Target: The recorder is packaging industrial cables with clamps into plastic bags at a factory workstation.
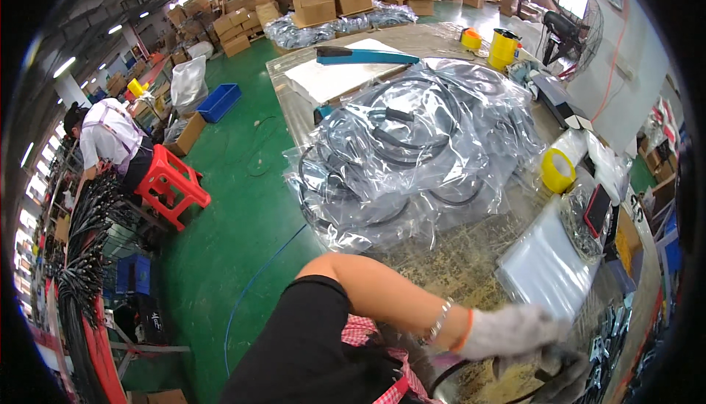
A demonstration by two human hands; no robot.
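My left hand (507, 332), in a whitish knit glove with an orange cuff, reaches across to the right at the near edge of a stack of flat clear plastic bags (551, 266). Motion smears its fingers. Just below it, my right hand (572, 376) in a grey glove is closed around a black cable (450, 376), whose dark length curves below my left wrist. Part of the right hand is in shadow and blurred. Ahead on the table lies a heap of coiled black cables in clear bags (412, 147).
Rolls of yellow tape (558, 170), a phone (596, 209) and small metal parts (609, 338) lie along the right side. A teal-and-black tool (365, 56) rests at the table's far end. Left, a person (110, 136) works beside a red stool (173, 183) and hanging black cables (88, 235).
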